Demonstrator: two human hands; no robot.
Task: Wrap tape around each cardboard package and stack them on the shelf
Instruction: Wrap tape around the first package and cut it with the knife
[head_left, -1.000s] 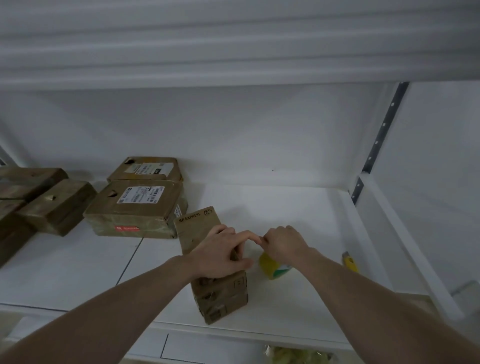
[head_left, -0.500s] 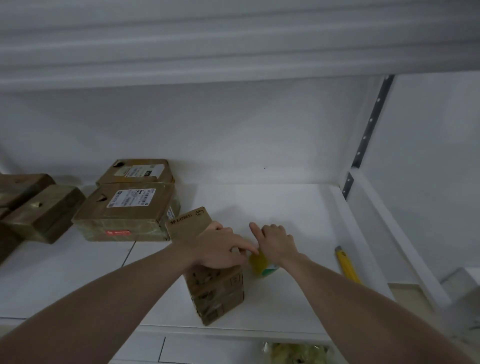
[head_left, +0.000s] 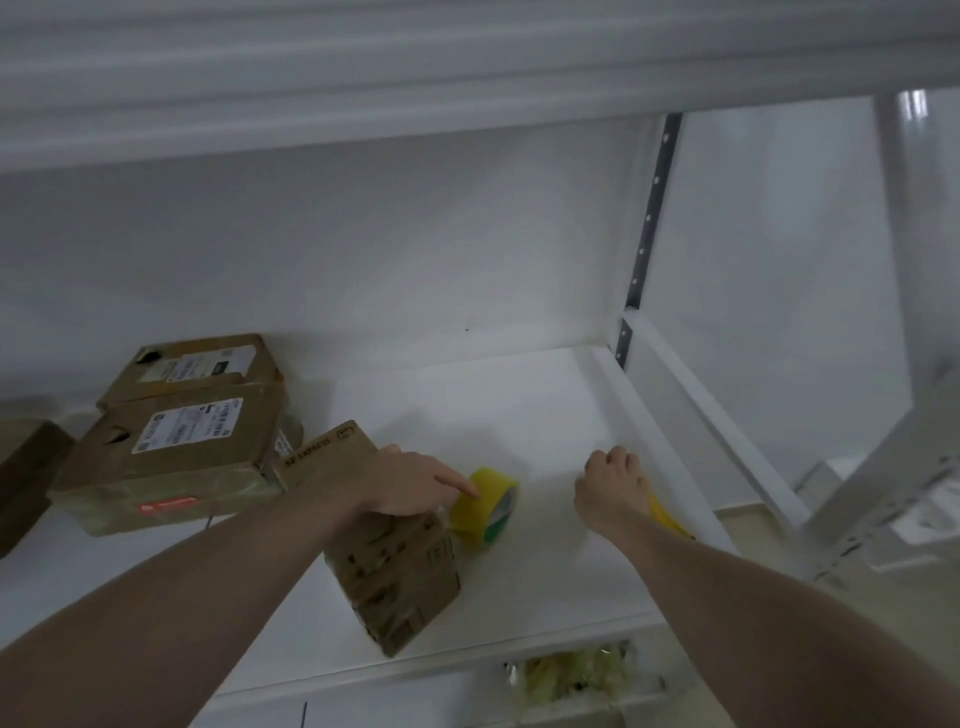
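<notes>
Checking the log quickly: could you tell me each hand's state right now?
Left hand: holds the package.
Right hand: on the yellow cutter; grip cannot be told.

Both of the person's forearms come in bare from the bottom edge, with no sleeve, cuff or glove anywhere along them. The left hand (head_left: 410, 480) and the right hand (head_left: 610, 486) are bare too; no ring, watch or band shows on the wrists or fingers. The forearms look slim and smooth.
</notes>
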